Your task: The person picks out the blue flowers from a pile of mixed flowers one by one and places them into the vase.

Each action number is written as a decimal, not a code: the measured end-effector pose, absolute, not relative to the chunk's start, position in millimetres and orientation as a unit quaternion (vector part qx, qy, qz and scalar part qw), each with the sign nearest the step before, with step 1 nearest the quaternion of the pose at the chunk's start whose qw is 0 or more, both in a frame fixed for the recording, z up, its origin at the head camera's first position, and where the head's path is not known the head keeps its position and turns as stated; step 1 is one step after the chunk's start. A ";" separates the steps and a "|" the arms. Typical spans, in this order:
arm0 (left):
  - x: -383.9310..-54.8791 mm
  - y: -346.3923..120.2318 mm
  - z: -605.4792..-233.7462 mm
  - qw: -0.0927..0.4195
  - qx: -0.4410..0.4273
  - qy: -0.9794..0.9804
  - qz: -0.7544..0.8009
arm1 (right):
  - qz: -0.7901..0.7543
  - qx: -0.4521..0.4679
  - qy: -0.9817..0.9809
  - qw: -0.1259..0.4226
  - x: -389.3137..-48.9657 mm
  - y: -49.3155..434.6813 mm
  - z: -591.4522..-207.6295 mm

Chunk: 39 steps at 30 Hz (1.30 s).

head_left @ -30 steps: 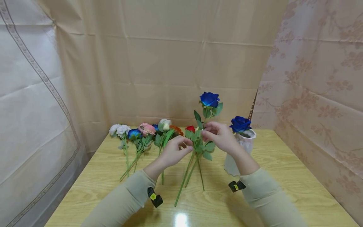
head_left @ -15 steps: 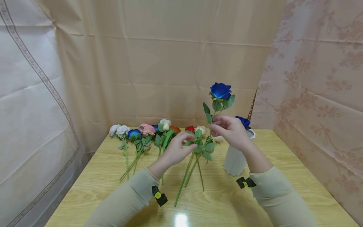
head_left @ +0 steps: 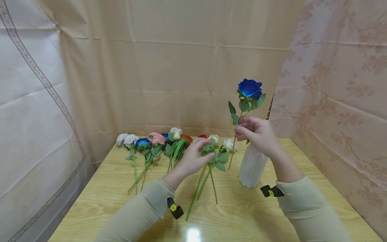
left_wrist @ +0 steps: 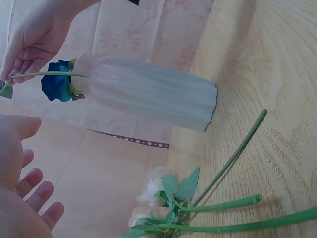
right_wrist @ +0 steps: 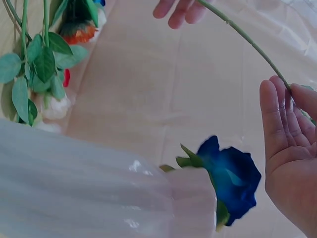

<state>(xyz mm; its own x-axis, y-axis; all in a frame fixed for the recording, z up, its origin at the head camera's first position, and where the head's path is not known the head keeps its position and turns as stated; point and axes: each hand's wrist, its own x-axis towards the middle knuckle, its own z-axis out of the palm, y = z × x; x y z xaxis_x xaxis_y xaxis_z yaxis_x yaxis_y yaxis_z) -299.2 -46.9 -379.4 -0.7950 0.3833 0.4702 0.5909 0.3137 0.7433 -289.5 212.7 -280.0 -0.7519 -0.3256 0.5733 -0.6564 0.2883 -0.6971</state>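
Note:
My right hand (head_left: 257,134) pinches the green stem (right_wrist: 247,42) of a blue rose (head_left: 250,88) between thumb and fingertips. The rose stands upright in the air, its bloom above the hand and its stem hanging to the left of the white vase (head_left: 252,168). In both wrist views another blue rose (right_wrist: 230,176) sits in the vase's mouth; my right hand hides it in the head view. My left hand (head_left: 196,156) is held with fingers spread and nothing between them, overlapping the leaves of the red and white flowers (head_left: 214,138) in the head view.
Several flowers lie on the wooden table (head_left: 99,208) to the left: white blooms (head_left: 131,139), a pink one (head_left: 156,137), a blue one (head_left: 143,143) and an orange one (head_left: 186,137). Loose green stems (head_left: 193,198) point toward the front edge. Beige curtains (head_left: 181,67) hang behind.
My right hand has carried the blue rose up and to the right, over in front of the vase's mouth. My left hand has shifted slightly right, its fingers spreading wider.

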 end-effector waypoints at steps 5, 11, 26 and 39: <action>-299.5 -42.1 -379.3 0.104 -0.313 -0.796 -0.507 | 0.511 0.305 -0.784 0.177 -286.2 220.5 -273.7; -299.4 -36.6 -378.3 0.108 -0.321 -0.793 -0.506 | 0.500 0.281 -0.795 0.195 -280.7 229.8 -265.6; -298.4 -22.0 -375.9 0.103 -0.297 -0.806 -0.501 | 0.511 0.228 -0.794 0.239 -276.4 258.1 -251.9; -299.4 -10.8 -368.1 0.106 -0.302 -0.800 -0.508 | 0.529 0.208 -0.782 0.254 -280.9 282.2 -243.3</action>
<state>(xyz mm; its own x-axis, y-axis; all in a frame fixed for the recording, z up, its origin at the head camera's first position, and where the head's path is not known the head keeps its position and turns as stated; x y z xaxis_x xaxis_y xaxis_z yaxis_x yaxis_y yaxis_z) -299.4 -10.8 -368.1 -0.7952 0.3760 0.4758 0.5906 0.3024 0.7482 -280.9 282.2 -243.3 -0.7846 -0.0557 0.6174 -0.5939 0.3534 -0.7228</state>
